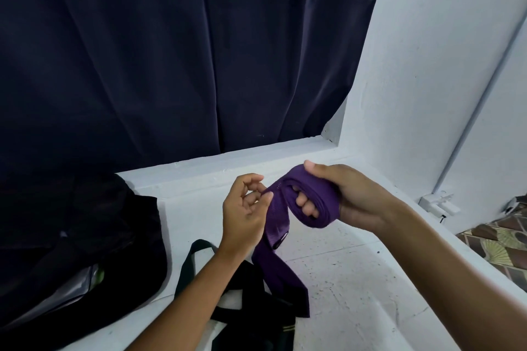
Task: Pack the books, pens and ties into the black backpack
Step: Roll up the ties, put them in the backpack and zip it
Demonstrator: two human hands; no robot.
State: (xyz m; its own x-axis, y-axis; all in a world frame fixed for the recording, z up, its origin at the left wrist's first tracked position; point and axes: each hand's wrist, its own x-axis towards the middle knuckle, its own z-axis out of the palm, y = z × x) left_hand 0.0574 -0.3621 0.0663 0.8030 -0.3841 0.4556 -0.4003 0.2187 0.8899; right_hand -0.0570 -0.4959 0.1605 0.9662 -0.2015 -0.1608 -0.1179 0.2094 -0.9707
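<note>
Purple tie cloth is wound in loops around the fingers of the right hand, thumb clamped on top, while the left hand pinches the strip just beside it and the broad end hangs to the white tabletop. A dark tie (with pale stripes) lies below, touching it. The black backpack slumps at the left edge under a navy curtain; bare surface lies to the right.
</note>
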